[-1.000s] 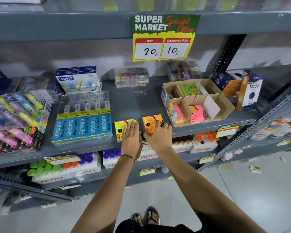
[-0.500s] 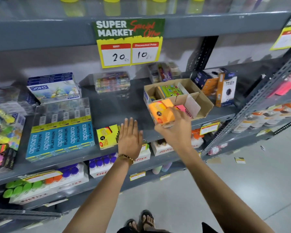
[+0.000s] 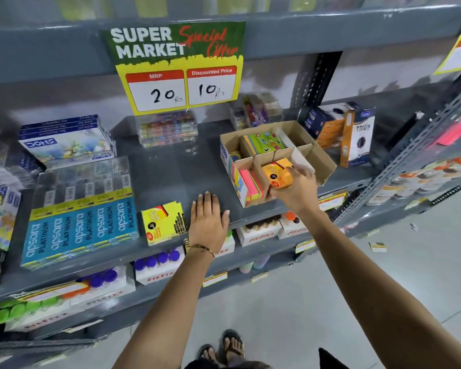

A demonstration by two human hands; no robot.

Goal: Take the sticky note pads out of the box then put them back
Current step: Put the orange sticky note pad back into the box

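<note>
A brown cardboard box (image 3: 322, 155) with dividers stands on the grey shelf (image 3: 168, 171), right of centre. My right hand (image 3: 293, 187) grips an orange sticky note pad (image 3: 276, 173) and holds it in the box's front middle compartment. Pink and green pads (image 3: 252, 186) stand in the front left compartment. A green pad pack (image 3: 264, 143) lies in a back compartment. A yellow sticky note pad (image 3: 165, 222) lies flat on the shelf. Right beside it, my left hand (image 3: 208, 222) rests palm down on the shelf with fingers spread, holding nothing.
Blue apsara pencil boxes (image 3: 80, 225) and a DOMS box (image 3: 67, 145) fill the shelf's left. Clear cases (image 3: 168, 129) stand at the back. Trio boxes (image 3: 357, 139) stand right of the cardboard box. A price sign (image 3: 179, 67) hangs above. Glue bottle cartons (image 3: 157, 270) fill the lower shelf.
My right hand lifted the orange pad off the shelf edge and carried it right into the box. My left hand stayed flat on the shelf by the yellow pad.
</note>
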